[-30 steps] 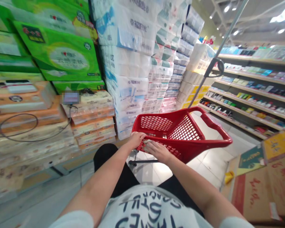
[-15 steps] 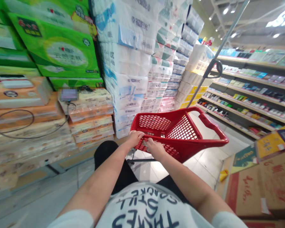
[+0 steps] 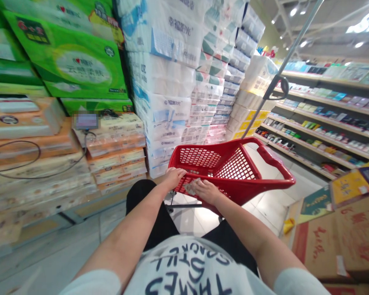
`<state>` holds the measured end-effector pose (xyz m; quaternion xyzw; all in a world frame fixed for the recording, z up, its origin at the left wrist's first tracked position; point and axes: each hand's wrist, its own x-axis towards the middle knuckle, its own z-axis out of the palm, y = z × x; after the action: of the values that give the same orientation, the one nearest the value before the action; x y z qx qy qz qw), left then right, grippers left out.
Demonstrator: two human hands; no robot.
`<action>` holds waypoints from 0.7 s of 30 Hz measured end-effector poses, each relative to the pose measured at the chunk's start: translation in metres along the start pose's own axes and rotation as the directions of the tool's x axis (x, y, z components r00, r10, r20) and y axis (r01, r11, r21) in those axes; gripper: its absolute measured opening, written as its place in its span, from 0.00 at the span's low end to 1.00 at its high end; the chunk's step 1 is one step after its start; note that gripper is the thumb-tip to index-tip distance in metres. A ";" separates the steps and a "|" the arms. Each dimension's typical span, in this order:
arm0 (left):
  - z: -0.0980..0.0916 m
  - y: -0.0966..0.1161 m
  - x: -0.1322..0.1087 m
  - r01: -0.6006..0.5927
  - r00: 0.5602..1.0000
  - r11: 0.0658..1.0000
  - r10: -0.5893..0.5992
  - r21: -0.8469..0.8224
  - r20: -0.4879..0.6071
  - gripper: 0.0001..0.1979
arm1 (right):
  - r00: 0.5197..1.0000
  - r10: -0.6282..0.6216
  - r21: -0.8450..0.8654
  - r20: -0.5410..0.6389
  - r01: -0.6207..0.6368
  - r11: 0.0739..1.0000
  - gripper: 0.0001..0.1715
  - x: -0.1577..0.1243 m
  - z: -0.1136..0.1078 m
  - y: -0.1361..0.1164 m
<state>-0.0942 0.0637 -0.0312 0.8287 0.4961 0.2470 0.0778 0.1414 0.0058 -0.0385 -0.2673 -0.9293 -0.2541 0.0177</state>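
Left hand (image 3: 174, 178) gripped the shopping cart (image 3: 249, 190) by its edge, right hand (image 3: 209, 191) a cloth (image 3: 190, 187) against its side; tiled floor (image 3: 266, 211) lay alongside.

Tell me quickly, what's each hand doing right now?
Left hand: closed over the rim of the red cart.
Right hand: holding a crumpled greyish cloth against the cart's side.

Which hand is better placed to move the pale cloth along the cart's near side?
Probably the right hand: it holds the cloth at the near side of the red cart, while the left hand rests on its rim.
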 end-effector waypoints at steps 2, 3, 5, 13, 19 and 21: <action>0.001 0.000 0.000 0.007 1.000 1.000 -0.007 -0.005 -0.003 0.19 | 1.000 -0.027 0.014 -0.012 0.027 1.000 0.22 0.011 -0.006 0.000; 0.001 -0.001 0.000 0.010 1.000 1.000 -0.010 -0.007 -0.003 0.19 | 0.999 -0.043 0.030 -0.009 0.043 0.999 0.21 0.017 -0.010 -0.002; 0.001 -0.001 -0.001 0.013 1.000 1.000 -0.013 -0.008 0.002 0.19 | 0.997 -0.074 0.077 0.016 0.073 0.994 0.19 0.030 -0.017 -0.009; 0.000 -0.001 0.000 0.005 1.000 1.000 -0.005 0.007 0.008 0.18 | 0.998 0.014 0.113 -0.062 -0.007 0.994 0.22 0.061 0.002 -0.035; 0.001 -0.002 0.002 -0.013 1.000 1.000 0.013 0.014 0.020 0.17 | 0.996 -0.001 0.044 -0.091 0.005 0.999 0.28 0.034 0.030 -0.036; 0.000 -0.001 0.002 -0.004 1.000 1.000 0.004 0.014 0.019 0.17 | 0.998 0.020 0.069 -0.059 -0.015 0.997 0.28 0.034 0.029 -0.038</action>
<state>-0.0942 0.0656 -0.0306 0.8325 0.4956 0.2355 0.0762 0.0961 0.0091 -0.0758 -0.2670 -0.9342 -0.2296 0.0567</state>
